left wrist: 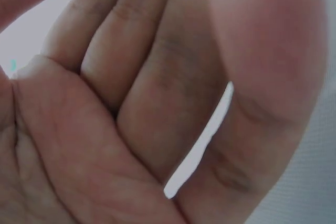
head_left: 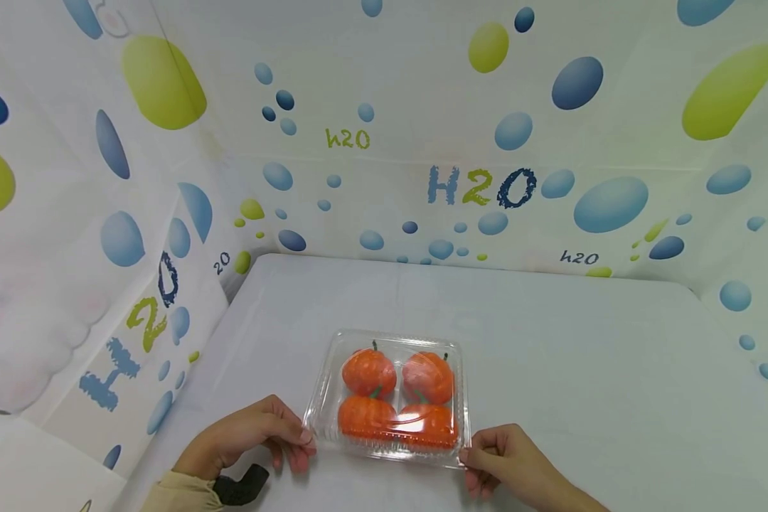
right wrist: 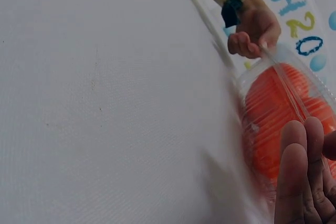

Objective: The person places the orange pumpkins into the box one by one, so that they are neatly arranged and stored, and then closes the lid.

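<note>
A clear plastic clamshell box (head_left: pixel 323 405) sits on the white-covered table, its lid down. Inside it are several small orange pumpkins (head_left: pixel 368 371) with green stems, arranged in two rows. My left hand (head_left: pixel 256 434) pinches the box's near left corner between thumb and fingers. At the near right corner, my right hand (head_left: pixel 512 459) grips the edge the same way. Curled left-hand fingers (left wrist: pixel 131 51) fill the left wrist view, which hides the box. In the right wrist view, the left hand (right wrist: pixel 254 27) holds the far end of the box's edge, with right fingertips (right wrist: pixel 294 163) close by.
The white tabletop (head_left: pixel 582 370) extends to both sides and behind the box. Behind it stands a white backdrop (head_left: pixel 409 107) with blue and green drops and H2O lettering. A similar panel (head_left: pixel 57 284) rises along the left. A dark band (head_left: pixel 242 485) lies at the left wrist.
</note>
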Available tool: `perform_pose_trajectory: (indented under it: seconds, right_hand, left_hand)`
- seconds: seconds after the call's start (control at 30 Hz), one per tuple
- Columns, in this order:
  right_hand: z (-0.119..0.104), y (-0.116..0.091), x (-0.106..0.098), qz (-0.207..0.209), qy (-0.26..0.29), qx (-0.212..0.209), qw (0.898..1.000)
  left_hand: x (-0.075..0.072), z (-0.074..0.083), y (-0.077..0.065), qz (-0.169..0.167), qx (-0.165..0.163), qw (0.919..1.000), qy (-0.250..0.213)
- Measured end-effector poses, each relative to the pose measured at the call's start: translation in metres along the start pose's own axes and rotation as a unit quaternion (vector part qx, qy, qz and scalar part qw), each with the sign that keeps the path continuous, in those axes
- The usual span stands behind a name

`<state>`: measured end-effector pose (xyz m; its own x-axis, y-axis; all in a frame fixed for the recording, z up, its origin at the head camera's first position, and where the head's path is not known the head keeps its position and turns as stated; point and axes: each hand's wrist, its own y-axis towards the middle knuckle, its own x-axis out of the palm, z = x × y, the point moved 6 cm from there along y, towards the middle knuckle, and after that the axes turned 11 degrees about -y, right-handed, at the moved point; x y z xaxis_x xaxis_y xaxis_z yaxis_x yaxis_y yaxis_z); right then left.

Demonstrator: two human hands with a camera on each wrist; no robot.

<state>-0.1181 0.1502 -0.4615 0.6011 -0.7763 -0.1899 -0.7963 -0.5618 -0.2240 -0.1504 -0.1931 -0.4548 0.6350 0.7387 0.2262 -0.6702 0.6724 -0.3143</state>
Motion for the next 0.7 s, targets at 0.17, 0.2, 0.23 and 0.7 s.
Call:
perform_pose_trajectory:
  seconds: [0.17,0.2,0.23,0.7]
  right_hand:
    - [0.001,0.000,0.000,0.009,-0.009,0.002,1.000]
    - [0.002,0.000,0.000,0.011,-0.009,0.004,1.000]
    - [0.002,0.001,0.000,0.014,-0.009,0.005,1.000]
    - [0.000,0.006,-0.013,0.052,-0.074,0.013,0.996]
  left_hand:
    - [0.000,0.001,0.000,-0.005,0.004,1.0000,0.003]
    - [0.000,0.001,0.000,-0.004,0.004,1.0000,0.003]
    - [0.000,0.000,0.000,-0.004,0.004,1.0000,0.003]
    - [-0.009,0.017,-0.002,0.024,-0.040,0.9901,0.132]
